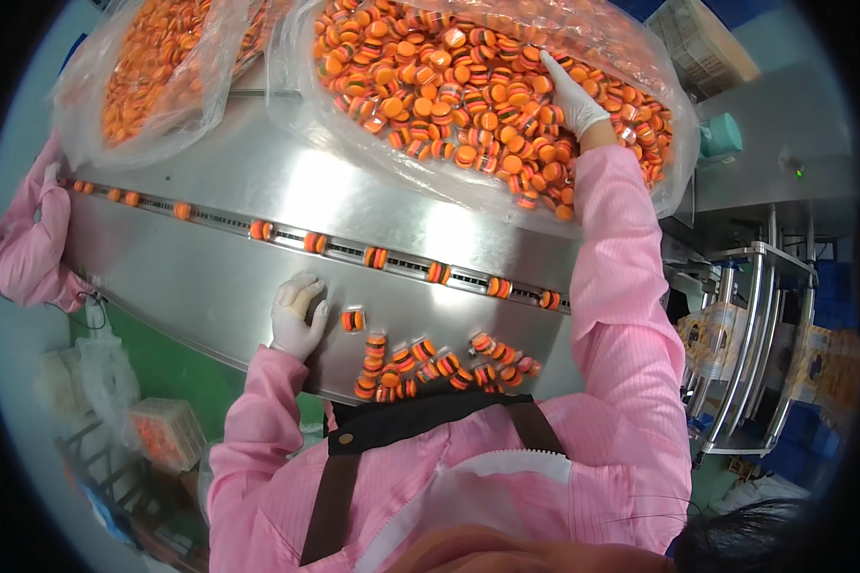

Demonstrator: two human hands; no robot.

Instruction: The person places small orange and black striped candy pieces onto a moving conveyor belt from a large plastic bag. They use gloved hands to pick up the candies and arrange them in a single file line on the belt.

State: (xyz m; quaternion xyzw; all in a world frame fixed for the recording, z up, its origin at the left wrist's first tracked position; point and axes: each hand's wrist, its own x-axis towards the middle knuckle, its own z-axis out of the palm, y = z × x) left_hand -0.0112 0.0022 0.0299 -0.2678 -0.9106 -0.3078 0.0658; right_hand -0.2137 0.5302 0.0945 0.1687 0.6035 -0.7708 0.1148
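Note:
My right hand [573,98], in a white glove, reaches into a big heap of burger-shaped candies [468,86]. Its fingers are stretched out over the candies, and I see nothing gripped in it. The heap lies in a clear plastic bag [296,57] on the far side of the metal table [210,277]. My left hand [298,313], gloved too, rests on the table with its fingers loosely bent and apart, holding nothing. Just right of it lies a single candy in clear wrap [353,319]. More loose candies [440,363] are scattered by the near edge, against my apron.
A narrow conveyor track [344,250] crosses the table, carrying spaced candies. Another bag of candies [162,67] stands far left, where a co-worker's pink sleeve [33,229] reaches the track. Metal rollers with printed film [726,334] stand right, near a turquoise cup [720,136].

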